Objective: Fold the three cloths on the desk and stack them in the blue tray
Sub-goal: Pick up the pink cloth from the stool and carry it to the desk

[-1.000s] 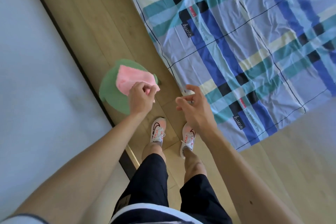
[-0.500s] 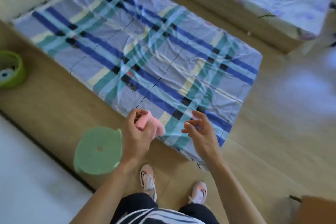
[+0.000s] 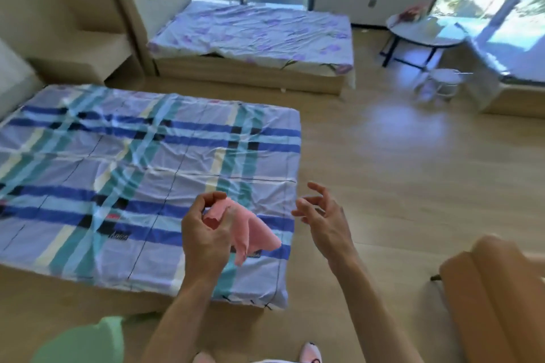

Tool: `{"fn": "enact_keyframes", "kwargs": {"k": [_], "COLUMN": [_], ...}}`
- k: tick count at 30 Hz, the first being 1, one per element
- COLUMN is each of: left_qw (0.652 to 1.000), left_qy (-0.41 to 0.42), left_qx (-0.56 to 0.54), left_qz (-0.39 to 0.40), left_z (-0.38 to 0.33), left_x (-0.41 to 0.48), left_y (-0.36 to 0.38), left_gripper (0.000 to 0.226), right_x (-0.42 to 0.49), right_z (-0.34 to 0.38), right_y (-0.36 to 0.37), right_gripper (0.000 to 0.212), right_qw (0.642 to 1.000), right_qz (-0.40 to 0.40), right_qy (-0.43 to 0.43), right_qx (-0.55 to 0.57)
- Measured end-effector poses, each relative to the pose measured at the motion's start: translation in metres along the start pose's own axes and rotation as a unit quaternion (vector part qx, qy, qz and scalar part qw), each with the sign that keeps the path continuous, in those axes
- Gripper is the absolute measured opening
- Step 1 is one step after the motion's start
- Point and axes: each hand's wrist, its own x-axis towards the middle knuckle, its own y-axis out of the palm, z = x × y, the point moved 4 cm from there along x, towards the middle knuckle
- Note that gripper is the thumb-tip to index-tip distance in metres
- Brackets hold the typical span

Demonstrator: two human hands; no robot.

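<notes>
My left hand (image 3: 206, 233) grips a small pink cloth (image 3: 253, 233) in the air, over the near right corner of a low bed with a blue plaid sheet (image 3: 118, 174). The cloth hangs crumpled from my fingers toward the right. My right hand (image 3: 321, 215) hovers a short way to the right of the cloth with its fingers spread and loosely bent, holding nothing. No blue tray, desk or other cloths are in view.
A green round stool (image 3: 85, 342) stands at the bottom left by my feet. A tan rolled object (image 3: 495, 289) lies at the right. A second bed with a floral sheet (image 3: 256, 35) stands further back, and a round table (image 3: 424, 35) with a small stool stands by the windows.
My view has swung up from the floor to the room. My left hand lifted the pink cloth off the green stool and carried it over the plaid bed. My right hand has opened wider.
</notes>
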Motion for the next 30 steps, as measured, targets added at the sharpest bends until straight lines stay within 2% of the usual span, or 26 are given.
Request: {"fn": "enact_keyframes", "kwargs": {"k": [5,12,17,23,27,30], "left_qw": [0.999,0.985,0.971,0.951,0.927,0.912], "left_qy": [-0.004,0.007,0.031,0.055,0.085,0.077], "left_qx": [-0.042,-0.079,-0.089,-0.092,-0.097,-0.116], "left_qz": [0.028,0.155,0.221,0.291,0.353,0.387], "left_z": [-0.04,-0.088,-0.117,-0.153,-0.191,-0.214], "left_x": [-0.018,-0.031,-0.031,-0.011,0.009,0.032], "left_y": [0.104,0.254,0.346,0.47,0.554,0.617], "left_gripper": [0.026,0.021,0.022,0.029,0.022,0.026], "right_x": [0.011,0.011,0.032,0.101,0.165,0.208], "right_z": [0.004,0.006,0.003,0.005,0.009,0.014], "right_y": [-0.11,-0.247,-0.319,-0.407,-0.469,-0.511], "right_gripper": [0.04,0.038,0.035,0.039,0.034,0.035], "right_qw": [0.999,0.985,0.971,0.951,0.942,0.929], "right_qz": [-0.051,-0.17,-0.231,-0.302,-0.328,-0.36], "right_qy": [-0.008,0.0,0.007,0.009,0.009,0.016], "right_qx": [0.015,0.042,0.059,0.074,0.067,0.081]}}
